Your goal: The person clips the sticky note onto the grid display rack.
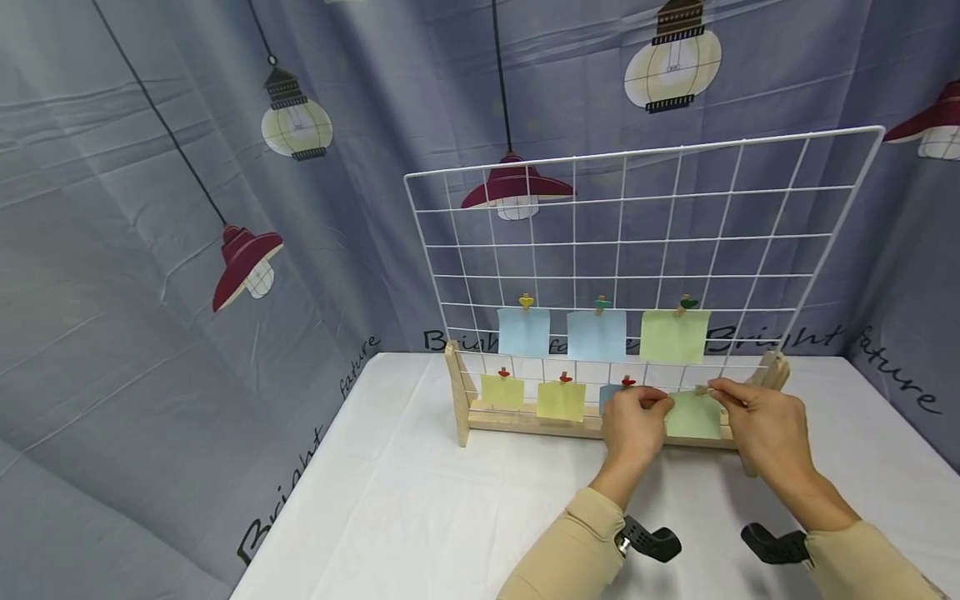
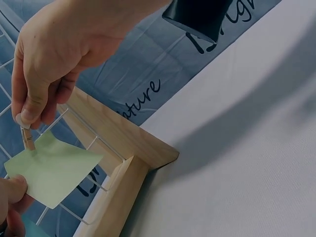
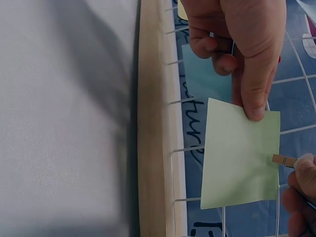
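A pale green paper note (image 1: 693, 417) lies against the lower right of a white wire grid (image 1: 619, 221). My left hand (image 1: 632, 423) pinches the note's left edge between thumb and fingers. At the note's top edge, my right hand (image 1: 767, 421) pinches a small wooden clothespin (image 2: 28, 140) with a pale round ornament. In the right wrist view the clothespin's tip (image 3: 277, 159) overlaps the note's edge. Just behind my left hand hangs a blue note (image 3: 205, 71), partly covered, under a red-topped clothespin (image 1: 627, 381).
Two yellow notes (image 1: 561, 402) hang left in the lower row. Above are two blue notes (image 1: 523, 333) and a larger green note (image 1: 674, 337), each clipped. A wooden stand (image 1: 525, 422) holds the grid on the white table (image 1: 390, 500). A patterned curtain (image 1: 360, 233) stands behind.
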Motion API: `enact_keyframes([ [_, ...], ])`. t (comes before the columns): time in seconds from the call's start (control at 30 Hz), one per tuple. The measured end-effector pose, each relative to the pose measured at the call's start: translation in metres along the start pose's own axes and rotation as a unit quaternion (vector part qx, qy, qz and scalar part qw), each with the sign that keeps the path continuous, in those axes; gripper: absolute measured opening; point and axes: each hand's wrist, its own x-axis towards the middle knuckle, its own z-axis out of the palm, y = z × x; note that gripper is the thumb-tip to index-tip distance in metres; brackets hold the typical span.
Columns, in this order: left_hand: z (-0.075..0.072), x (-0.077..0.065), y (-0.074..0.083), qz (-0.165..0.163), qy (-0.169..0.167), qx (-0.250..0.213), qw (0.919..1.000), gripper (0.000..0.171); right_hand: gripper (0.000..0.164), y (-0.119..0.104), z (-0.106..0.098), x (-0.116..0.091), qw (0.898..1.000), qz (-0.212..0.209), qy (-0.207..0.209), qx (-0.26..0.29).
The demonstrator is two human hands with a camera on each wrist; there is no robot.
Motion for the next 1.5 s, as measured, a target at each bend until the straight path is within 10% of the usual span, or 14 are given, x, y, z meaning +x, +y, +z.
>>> enact_keyframes([
  [1.5, -0.002, -0.006, -0.012, 0.041, 0.022, -0.004, 0.9989, 0.004, 0.034, 0.001, 0.002, -0.001, 0.999, 0.009, -0.032, 0.005],
])
